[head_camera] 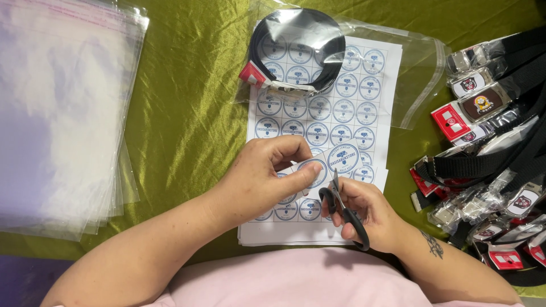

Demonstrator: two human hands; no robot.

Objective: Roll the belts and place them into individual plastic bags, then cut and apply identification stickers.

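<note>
Label-cutting step: left hand (267,176) pinches a small label strip (327,162) over the sticker sheet (341,108), right hand (364,213) clamped on black scissors (344,210), blades at its near edge, needing a steady snip between two round labels

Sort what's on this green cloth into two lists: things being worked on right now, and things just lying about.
In hand:
- left hand pinching a cut strip of round labels
- right hand holding black scissors at the strip
- label sheets underneath

Lying about:
- coiled black belt in a clear bag
- stack of clear bags
- pile of black belts with buckles
</note>
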